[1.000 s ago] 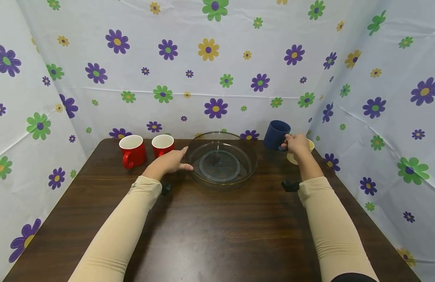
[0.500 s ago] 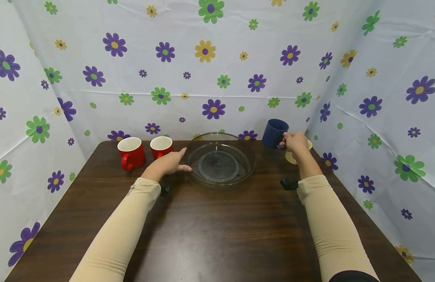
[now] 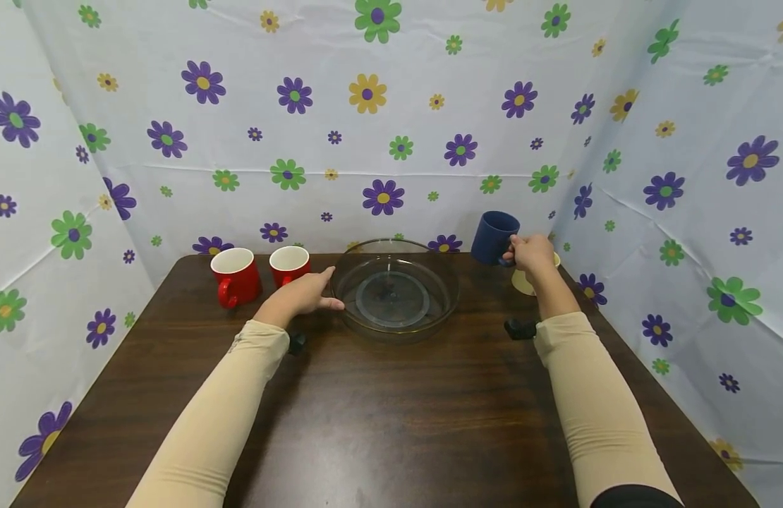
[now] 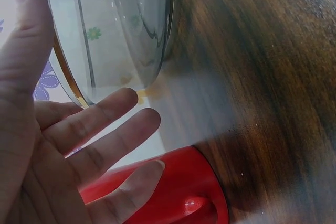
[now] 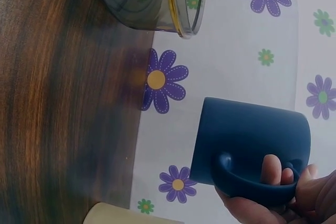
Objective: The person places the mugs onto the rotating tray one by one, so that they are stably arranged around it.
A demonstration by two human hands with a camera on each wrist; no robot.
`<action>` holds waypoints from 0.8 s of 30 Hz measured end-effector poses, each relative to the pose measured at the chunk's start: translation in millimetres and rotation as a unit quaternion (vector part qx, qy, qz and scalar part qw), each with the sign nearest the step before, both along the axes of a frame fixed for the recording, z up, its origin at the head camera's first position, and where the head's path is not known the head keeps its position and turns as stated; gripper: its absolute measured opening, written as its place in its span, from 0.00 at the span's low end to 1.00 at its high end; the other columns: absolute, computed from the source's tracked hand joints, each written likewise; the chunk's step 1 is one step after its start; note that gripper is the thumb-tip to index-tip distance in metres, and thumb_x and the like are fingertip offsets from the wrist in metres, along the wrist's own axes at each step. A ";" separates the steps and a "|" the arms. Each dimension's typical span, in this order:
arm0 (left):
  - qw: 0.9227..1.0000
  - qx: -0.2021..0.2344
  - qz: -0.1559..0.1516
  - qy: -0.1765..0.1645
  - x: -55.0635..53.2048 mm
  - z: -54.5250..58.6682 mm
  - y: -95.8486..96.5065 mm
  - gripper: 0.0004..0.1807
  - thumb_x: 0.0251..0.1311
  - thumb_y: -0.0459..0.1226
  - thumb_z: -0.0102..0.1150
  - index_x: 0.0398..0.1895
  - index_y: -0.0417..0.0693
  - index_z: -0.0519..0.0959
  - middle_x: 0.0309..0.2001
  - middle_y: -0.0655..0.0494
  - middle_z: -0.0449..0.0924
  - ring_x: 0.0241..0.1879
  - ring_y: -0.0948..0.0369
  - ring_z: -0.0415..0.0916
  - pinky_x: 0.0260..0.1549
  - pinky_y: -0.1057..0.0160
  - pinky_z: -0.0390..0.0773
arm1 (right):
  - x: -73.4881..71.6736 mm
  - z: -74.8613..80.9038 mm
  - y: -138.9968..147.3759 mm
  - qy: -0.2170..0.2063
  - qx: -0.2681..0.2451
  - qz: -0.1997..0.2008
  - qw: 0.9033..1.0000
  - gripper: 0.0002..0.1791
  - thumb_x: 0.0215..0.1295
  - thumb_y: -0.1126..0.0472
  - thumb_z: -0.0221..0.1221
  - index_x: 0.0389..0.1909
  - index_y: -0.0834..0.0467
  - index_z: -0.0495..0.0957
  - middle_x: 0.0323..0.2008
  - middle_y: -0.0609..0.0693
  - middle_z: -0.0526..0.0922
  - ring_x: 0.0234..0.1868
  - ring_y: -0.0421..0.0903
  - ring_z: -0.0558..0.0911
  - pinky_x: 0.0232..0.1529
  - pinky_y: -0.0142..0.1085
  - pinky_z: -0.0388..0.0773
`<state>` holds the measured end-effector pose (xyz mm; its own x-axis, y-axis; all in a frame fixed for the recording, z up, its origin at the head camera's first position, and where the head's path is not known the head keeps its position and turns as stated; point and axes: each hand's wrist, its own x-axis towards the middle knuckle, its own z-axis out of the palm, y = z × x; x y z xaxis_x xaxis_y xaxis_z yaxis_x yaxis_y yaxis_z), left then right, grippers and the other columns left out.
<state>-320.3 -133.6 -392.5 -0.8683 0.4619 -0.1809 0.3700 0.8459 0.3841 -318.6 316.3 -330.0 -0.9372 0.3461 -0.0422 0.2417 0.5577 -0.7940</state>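
My right hand [image 3: 532,254] grips a dark blue mug [image 3: 492,237] by its handle. In the right wrist view the mug [image 5: 252,140] hangs above the table, fingers through the handle. A large clear glass bowl [image 3: 391,296] with a brownish tint stands near the table's back middle. At the bowl's left rim is my left hand [image 3: 300,295], fingers extended; the left wrist view shows the thumb by the rim and fingers spread beside the wall. Whether it presses the glass I cannot tell. One red mug [image 3: 290,262] stands just behind the left hand, partly hidden by it.
Another red mug [image 3: 236,276] stands further left, handle toward me. A cream-coloured cup [image 3: 523,283] is on the table at the right, mostly hidden behind the right hand. Flowered white cloth [image 3: 341,148] rises behind the dark wooden table [image 3: 391,409] and along both sides.
The blue mug has risen slightly in my right hand. My left hand stays at the bowl's rim. The whole view has shifted a little.
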 end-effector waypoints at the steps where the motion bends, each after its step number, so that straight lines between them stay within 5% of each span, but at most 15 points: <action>1: 1.000 -0.001 -0.001 0.000 -0.3 -0.3 -0.1 0.56 0.63 0.54 0.65 0.80 0.34 0.46 0.74 0.32 0.60 0.72 0.38 0.62 0.68 0.39 0.63 | 0.2 0.8 -0.1 0.001 0.000 0.001 1.000 0.24 0.82 0.51 0.45 0.45 0.68 0.78 0.33 0.52 0.84 0.41 0.47 0.86 0.32 0.29 0.78; 7: 1.000 -0.005 -0.002 0.004 -2.1 -3.3 -1.0 0.56 0.63 0.56 0.65 0.80 0.34 0.46 0.73 0.31 0.61 0.71 0.38 0.62 0.68 0.39 0.64 | 0.6 4.7 0.4 0.012 -0.001 0.009 1.000 0.24 0.82 0.52 0.46 0.46 0.71 0.79 0.31 0.52 0.85 0.41 0.47 0.86 0.28 0.28 0.78; 14: 1.000 0.001 0.001 -0.004 -0.3 -1.5 -0.8 0.56 0.63 0.55 0.65 0.80 0.34 0.46 0.74 0.32 0.59 0.72 0.38 0.61 0.68 0.38 0.63 | 1.7 8.2 -2.2 0.012 0.002 0.004 1.000 0.25 0.82 0.52 0.45 0.47 0.71 0.79 0.31 0.51 0.85 0.40 0.46 0.87 0.38 0.34 0.83; 24: 1.000 -0.009 -0.011 0.016 -2.4 -3.3 -0.9 0.56 0.63 0.55 0.66 0.79 0.32 0.47 0.73 0.30 0.59 0.72 0.38 0.62 0.69 0.40 0.62 | 3.0 15.1 -7.0 0.019 -0.006 0.009 1.000 0.25 0.82 0.53 0.45 0.50 0.72 0.79 0.39 0.57 0.83 0.37 0.44 0.87 0.28 0.25 0.80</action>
<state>-322.8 -134.5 -395.8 -0.8631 0.4786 -0.1614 0.4012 0.8437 0.3565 -315.6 309.3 -314.9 -0.9441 0.3296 -0.0101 0.2014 0.5523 -0.8089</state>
